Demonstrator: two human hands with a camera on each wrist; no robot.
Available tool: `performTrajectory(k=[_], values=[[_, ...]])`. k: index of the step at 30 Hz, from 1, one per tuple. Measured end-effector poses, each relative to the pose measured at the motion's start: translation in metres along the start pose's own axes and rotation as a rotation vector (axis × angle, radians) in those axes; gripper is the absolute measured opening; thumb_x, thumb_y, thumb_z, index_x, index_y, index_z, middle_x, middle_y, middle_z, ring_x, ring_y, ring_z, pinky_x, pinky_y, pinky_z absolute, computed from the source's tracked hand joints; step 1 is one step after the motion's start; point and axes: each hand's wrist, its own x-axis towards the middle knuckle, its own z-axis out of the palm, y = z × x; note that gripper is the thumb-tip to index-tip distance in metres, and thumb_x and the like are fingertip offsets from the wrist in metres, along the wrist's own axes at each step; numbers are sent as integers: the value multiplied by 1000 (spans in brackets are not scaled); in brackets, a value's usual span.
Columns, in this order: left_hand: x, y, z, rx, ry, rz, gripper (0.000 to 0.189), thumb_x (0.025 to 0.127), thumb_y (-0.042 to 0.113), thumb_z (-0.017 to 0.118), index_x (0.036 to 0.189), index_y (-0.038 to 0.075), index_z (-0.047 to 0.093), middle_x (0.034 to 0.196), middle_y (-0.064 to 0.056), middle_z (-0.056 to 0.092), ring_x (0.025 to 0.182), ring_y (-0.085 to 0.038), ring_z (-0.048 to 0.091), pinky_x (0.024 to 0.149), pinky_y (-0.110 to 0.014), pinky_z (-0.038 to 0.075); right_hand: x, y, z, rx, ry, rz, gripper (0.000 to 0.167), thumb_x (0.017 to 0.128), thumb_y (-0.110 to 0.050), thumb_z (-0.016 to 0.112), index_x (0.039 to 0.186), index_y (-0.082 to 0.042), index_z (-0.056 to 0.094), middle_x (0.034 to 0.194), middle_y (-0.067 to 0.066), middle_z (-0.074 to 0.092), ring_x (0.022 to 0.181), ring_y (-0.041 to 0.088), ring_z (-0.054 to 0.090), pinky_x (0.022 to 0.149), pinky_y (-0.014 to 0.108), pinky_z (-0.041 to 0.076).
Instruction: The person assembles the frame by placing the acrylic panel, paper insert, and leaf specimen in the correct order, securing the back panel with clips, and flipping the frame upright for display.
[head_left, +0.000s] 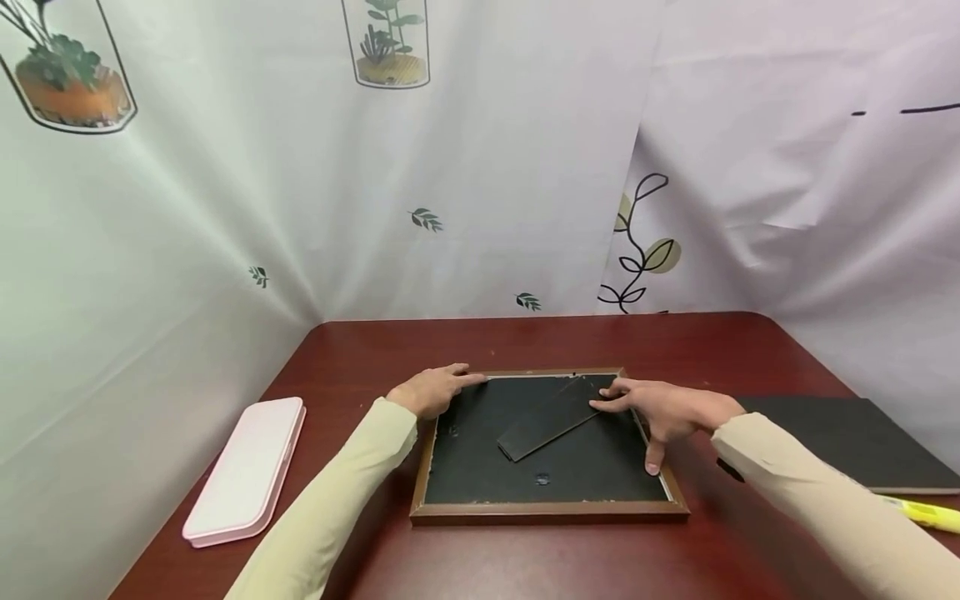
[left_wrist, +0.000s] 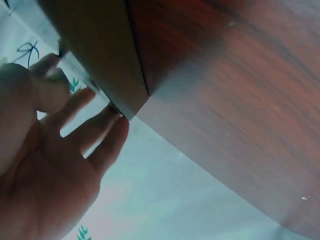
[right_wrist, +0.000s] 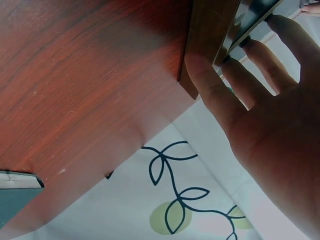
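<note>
A brown picture frame (head_left: pixel 551 510) lies face down on the table, its black backing board (head_left: pixel 480 483) upward. Across that board runs a slanted black easel leg (head_left: pixel 551 421). My left hand (head_left: pixel 431 392) rests at the far left corner, with extended fingers touching the edge. On the right side, my right hand (head_left: pixel 667 408) has its fingers spread over the far part of the board and easel leg, and its thumb near the right rim. Both wrist views show fingertips against the frame's edge; the frame's front is hidden.
A white and pink case (head_left: pixel 243 471) lies to the left on the red-brown table (head_left: pixel 450 567). To the right are a dark flat book or folder (head_left: pixel 847 442) and a yellow pen-like item (head_left: pixel 930 515), partly behind my sleeve. A patterned white curtain (head_left: pixel 487 167) hangs behind.
</note>
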Motion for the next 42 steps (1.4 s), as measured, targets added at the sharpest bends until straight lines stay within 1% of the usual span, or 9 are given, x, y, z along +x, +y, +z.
performTrajectory(k=[5,12,20,23,28,33,36,39,42], values=[[-2,7,5,170,7,-53,62,101,0,50,153,32,40,151,-12,49,136,-27,54,85,-40,59,-2,0,0,18,-1,-10,114,52,-33,99,152,-18,46,156,18,40,145,48,33,104,51,46],[-2,11,10,175,81,-105,56,104,8,49,151,38,43,148,-8,51,125,-29,60,72,-44,60,-3,3,1,38,-19,14,112,54,-33,98,152,-20,45,158,17,37,146,46,31,104,52,46],[-4,14,12,271,94,-145,55,105,15,47,151,44,40,148,-3,52,113,-27,64,65,-42,59,0,3,1,56,-22,22,114,53,-30,99,153,-19,45,159,18,36,148,48,28,107,54,44],[-4,14,12,271,89,-149,55,105,15,47,151,44,40,149,-3,51,115,-27,62,67,-43,59,0,3,0,60,-27,27,113,53,-29,98,153,-19,45,160,18,36,148,48,28,106,53,45],[-2,16,9,174,39,-143,60,104,9,48,154,41,37,154,-8,45,128,-32,56,69,-44,59,-4,4,-2,72,-34,33,112,55,-28,98,153,-20,45,160,18,34,147,47,29,104,51,46],[4,19,1,-66,-72,-130,65,103,4,44,158,35,29,164,-13,28,148,-39,34,75,-43,55,-12,6,-4,98,-55,65,113,57,-23,97,155,-18,41,162,19,29,150,50,22,105,53,45],[0,14,-2,-235,-100,-145,60,104,8,43,159,31,31,168,-16,19,155,-41,19,96,-48,51,-11,3,-4,126,-75,76,112,61,-21,96,156,-19,37,165,18,24,151,50,15,105,52,46],[-12,3,1,-341,-80,-150,53,106,14,45,157,22,35,168,-22,13,156,-42,13,116,-56,35,-9,-3,-4,149,-90,79,111,64,-20,94,158,-21,35,166,16,20,152,50,14,102,49,49],[-27,-6,9,-422,-43,-132,51,105,17,49,156,13,38,166,-28,12,155,-44,16,120,-60,27,-9,-5,-4,147,-100,82,109,66,-18,94,157,-22,36,166,14,20,151,47,19,100,47,50]])
